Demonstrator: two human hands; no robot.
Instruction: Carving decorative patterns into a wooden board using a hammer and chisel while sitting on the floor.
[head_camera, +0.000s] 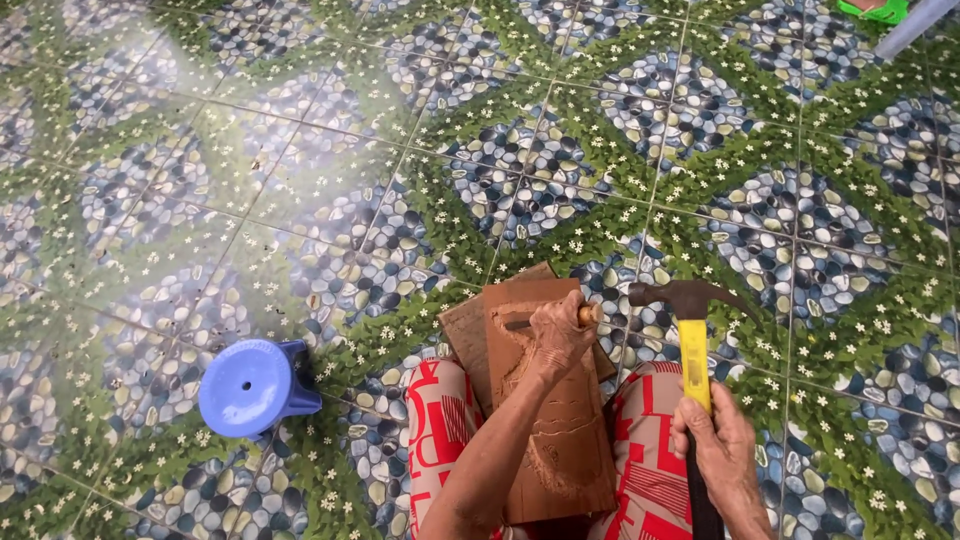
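A chisel (545, 320) is gripped in the curled fingers of the left hand (556, 338) near the top edge of the lap-borne wooden board (555, 430), while the yellow-handled hammer (692, 345), clenched by the right hand (718, 438), could probably glance off and gouge the carving.

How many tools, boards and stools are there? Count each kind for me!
Tools: 2, a chisel in the left hand and a hammer in the right hand
Wooden boards: 2, carved board, plain board
Blue stools: 1
Total: 5
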